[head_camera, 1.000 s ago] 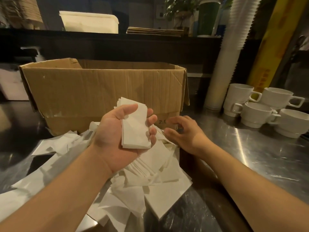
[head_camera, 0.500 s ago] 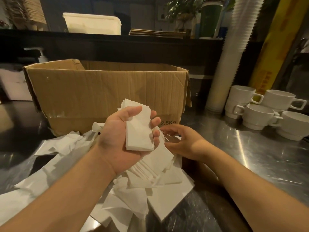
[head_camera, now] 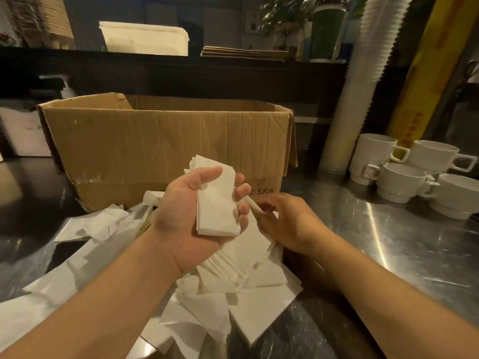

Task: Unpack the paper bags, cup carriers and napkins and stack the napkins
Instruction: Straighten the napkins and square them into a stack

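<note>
Gathering napkins into one square stack looks like the step in hand. The left hand (head_camera: pixel 197 216) cups the stack (head_camera: pixel 216 200), thumb curled over its top edge, fingertips (head_camera: pixel 242 191) hooked round the far side. Just beyond those fingertips, the right hand (head_camera: pixel 287 221) pinches one napkin (head_camera: pixel 252 206) lifted off the loose pile (head_camera: pixel 233 275) beneath both palms. Lay it flat against the stack's face, edges flush, easing the left fingertips only enough to admit it. Gripping too loosely could let sheets fan out; the box (head_camera: pixel 166 151) stands behind the knuckles.
</note>
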The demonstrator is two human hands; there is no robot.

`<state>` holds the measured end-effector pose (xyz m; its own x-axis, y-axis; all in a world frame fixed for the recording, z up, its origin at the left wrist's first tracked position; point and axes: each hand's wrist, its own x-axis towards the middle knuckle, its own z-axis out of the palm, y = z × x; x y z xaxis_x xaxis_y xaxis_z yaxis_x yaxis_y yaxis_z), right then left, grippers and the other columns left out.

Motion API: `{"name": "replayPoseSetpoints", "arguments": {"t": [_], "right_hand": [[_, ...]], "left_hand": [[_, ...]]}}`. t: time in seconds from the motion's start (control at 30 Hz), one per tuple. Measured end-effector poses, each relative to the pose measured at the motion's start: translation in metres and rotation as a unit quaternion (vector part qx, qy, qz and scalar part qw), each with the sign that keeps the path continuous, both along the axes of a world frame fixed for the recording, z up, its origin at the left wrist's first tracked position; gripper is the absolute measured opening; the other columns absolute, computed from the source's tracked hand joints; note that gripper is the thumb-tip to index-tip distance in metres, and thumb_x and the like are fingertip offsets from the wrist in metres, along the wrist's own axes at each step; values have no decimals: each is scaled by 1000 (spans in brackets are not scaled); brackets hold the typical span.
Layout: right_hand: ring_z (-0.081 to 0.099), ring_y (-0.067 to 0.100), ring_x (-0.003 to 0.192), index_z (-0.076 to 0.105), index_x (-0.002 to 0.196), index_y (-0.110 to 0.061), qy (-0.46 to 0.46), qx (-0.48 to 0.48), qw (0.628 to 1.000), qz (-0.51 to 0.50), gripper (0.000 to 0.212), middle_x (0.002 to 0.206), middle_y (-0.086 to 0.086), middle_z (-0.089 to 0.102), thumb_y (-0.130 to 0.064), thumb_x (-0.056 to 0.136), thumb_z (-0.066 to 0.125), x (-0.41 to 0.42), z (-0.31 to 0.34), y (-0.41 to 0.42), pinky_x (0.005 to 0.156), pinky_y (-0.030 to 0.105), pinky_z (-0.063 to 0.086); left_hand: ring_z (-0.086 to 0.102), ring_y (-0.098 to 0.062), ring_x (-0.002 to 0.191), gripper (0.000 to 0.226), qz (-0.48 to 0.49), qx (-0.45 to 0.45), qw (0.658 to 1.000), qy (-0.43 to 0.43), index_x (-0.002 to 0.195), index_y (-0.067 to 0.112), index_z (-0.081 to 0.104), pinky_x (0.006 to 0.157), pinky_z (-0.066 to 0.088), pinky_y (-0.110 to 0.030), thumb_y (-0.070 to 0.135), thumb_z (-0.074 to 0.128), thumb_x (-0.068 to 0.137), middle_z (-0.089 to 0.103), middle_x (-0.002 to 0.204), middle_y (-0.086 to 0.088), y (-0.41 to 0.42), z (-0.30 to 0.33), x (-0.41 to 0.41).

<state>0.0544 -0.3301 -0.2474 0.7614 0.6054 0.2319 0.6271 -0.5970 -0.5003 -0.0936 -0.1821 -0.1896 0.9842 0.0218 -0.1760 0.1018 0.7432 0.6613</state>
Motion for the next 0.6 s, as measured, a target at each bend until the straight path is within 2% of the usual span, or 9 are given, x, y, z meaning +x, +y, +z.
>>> {"name": "replayPoseSetpoints", "arguments": {"t": [0.1, 0.13, 0.17, 0.23, 0.3, 0.37, 0.43, 0.5, 0.6], "right_hand": [[61, 13, 97, 66, 109, -29, -36, 40, 997, -55, 10, 118, -7, 63, -31, 102, 58, 2, 0, -4, 71, 15, 50], [60, 13, 98, 65, 111, -26, -20, 89, 994, -65, 11, 117, -5, 61, -27, 103, 58, 2, 1, -6, 67, 13, 48], [58, 14, 102, 64, 120, -23, 18, 149, 986, -72, 18, 118, -6, 60, -23, 103, 58, 1, 2, -8, 68, 12, 49], [57, 12, 106, 57, 135, -22, 109, 262, 955, -81, 33, 120, -9, 61, -18, 102, 60, -3, 9, -10, 86, 20, 52], [62, 12, 101, 59, 124, -26, 145, 319, 933, -79, 28, 113, -12, 65, -15, 99, 64, -6, 18, -13, 91, 34, 55], [69, 19, 98, 66, 112, -23, 195, 378, 904, -42, 21, 106, -6, 72, -10, 95, 67, -12, 30, -18, 78, 32, 61], [73, 24, 95, 69, 114, -18, 285, 446, 848, 27, 24, 105, 2, 76, -5, 94, 64, -17, 41, -23, 70, 35, 62], [74, 23, 87, 67, 116, -17, 355, 462, 806, 102, 24, 99, 3, 75, -11, 93, 62, -24, 51, -27, 68, 36, 62], [73, 21, 86, 64, 114, -18, 418, 435, 775, 187, 34, 94, 4, 72, -23, 80, 57, -36, 58, -27, 72, 37, 63]], "left_hand": [[55, -25, 80, 40, 2, -1, 1000, 0, 114, 7, 67, 81, 44, -33, 30, 62, 81, 63, 105, -14, 0, 1, -1], [55, -25, 79, 39, 5, 1, 1000, 0, 112, 7, 68, 80, 44, -33, 29, 62, 80, 63, 105, -14, 0, 1, -1], [55, -25, 79, 38, 9, 1, 1000, 1, 109, 6, 69, 80, 44, -34, 29, 62, 80, 64, 104, -15, 0, 1, -1], [56, -25, 78, 39, 9, 3, 1000, -3, 110, 6, 68, 79, 46, -34, 29, 62, 80, 66, 106, -16, 0, 1, -1], [56, -26, 78, 42, 10, 11, 1000, -7, 114, 6, 67, 78, 46, -35, 29, 62, 80, 68, 109, -18, -1, 1, 0], [56, -26, 79, 42, 13, 12, 1000, -10, 113, 6, 67, 78, 45, -35, 28, 63, 77, 68, 107, -17, -1, 2, -1], [55, -26, 78, 42, 1, 12, 1000, -27, 115, 7, 66, 78, 45, -35, 27, 63, 78, 64, 104, -14, -2, 3, -1], [55, -26, 80, 41, -8, 8, 999, -45, 116, 9, 64, 78, 45, -36, 27, 62, 79, 60, 100, -12, -2, 2, 0], [59, -25, 86, 38, -14, 2, 999, -51, 114, 9, 66, 87, 48, -39, 28, 62, 82, 61, 99, -10, 0, -1, 2]]}}
